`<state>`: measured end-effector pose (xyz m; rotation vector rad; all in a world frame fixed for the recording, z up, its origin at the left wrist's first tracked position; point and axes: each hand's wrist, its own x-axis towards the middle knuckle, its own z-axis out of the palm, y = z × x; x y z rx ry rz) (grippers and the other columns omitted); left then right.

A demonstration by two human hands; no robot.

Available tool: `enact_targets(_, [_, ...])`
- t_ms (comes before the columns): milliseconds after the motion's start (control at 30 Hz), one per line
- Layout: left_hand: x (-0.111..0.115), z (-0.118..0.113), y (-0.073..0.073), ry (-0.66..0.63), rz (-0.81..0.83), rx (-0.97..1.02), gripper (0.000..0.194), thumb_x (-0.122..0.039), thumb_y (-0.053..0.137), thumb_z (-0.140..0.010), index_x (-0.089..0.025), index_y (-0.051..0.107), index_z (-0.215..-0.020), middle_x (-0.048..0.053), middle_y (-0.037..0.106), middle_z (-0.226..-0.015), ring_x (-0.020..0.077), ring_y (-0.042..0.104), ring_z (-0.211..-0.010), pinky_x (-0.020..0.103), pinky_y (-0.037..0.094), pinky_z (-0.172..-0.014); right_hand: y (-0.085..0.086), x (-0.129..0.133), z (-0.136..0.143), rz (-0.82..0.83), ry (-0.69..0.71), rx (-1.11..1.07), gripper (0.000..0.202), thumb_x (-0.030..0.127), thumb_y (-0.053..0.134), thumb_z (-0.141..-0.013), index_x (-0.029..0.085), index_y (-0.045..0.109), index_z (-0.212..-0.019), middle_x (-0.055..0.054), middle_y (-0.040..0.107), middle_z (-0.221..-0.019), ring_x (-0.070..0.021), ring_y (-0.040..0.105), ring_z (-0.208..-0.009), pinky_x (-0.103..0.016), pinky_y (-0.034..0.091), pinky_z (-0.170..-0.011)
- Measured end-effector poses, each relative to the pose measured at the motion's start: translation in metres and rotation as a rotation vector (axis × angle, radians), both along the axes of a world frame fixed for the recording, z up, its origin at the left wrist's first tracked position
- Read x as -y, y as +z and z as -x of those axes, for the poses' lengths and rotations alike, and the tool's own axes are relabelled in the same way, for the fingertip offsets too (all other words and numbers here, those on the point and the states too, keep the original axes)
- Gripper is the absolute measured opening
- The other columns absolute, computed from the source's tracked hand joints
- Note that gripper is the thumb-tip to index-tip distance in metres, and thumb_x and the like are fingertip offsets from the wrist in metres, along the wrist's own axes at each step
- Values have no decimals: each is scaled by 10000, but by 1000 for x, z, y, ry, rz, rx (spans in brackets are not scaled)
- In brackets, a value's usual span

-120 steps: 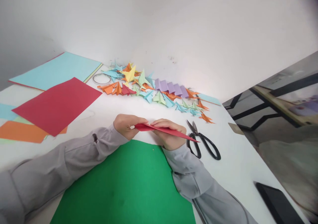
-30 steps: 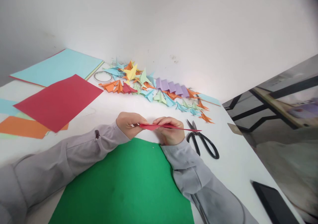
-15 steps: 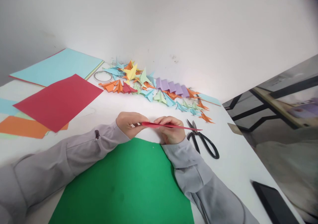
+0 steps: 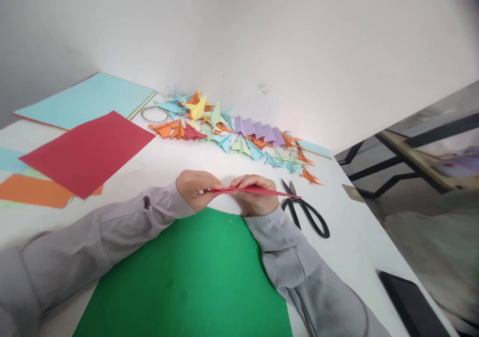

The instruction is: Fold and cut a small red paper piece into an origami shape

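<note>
A narrow folded piece of red paper (image 4: 264, 191) is held edge-on between my two hands, over the far edge of a green sheet (image 4: 187, 277). My left hand (image 4: 196, 188) pinches its left end between thumb and fingers. Around its middle, my right hand (image 4: 258, 195) is closed, with the thumb below and the fingers on top. The paper's pointed right end sticks out past the right hand, in front of black-handled scissors (image 4: 307, 210) lying on the table. How the folds run inside the grip is hidden.
Several folded paper shapes (image 4: 241, 145) line the wall side of the white table (image 4: 348, 227). Left of them lie a tape roll (image 4: 154, 114), a blue sheet stack (image 4: 90, 100), a red sheet (image 4: 90, 152) and orange paper (image 4: 33, 191). A black phone (image 4: 415, 302) rests near the right edge.
My left fingers have closed in toward the right hand along the red paper. Its right tip has shifted slightly left. The things on the table stay where they were.
</note>
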<state>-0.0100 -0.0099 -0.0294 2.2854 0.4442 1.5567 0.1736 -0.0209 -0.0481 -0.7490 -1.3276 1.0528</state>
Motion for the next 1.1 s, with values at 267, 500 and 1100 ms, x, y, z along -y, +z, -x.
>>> enact_targets(267, [0,0,0,20,1,-10,68,-106,599,-738,-119,666,-739,104,713,-672,124,661,-598,185,534,-556,0,0,0,-5,-22,1,172,196,820,-518,209,668,-597,-16,710,-671,-152,650,-616,-289,549,-608])
enact_targets(500, [2,1,5,73,60,-4,108,-66,574,-697,-131,652,-660,64,695,-609,90,600,-486,155,482,-446,-2,-2,-2,-37,-33,1,171,256,822,-521,218,679,-606,-28,709,-672,-162,652,-618,-297,551,-612])
enact_targets(1100, [0,1,3,30,83,45,92,-97,576,-710,-111,661,-679,113,700,-623,115,625,-512,168,485,-446,-1,-2,-5,-53,-63,99,174,257,814,-529,227,705,-661,-35,722,-727,-180,661,-678,-315,555,-657])
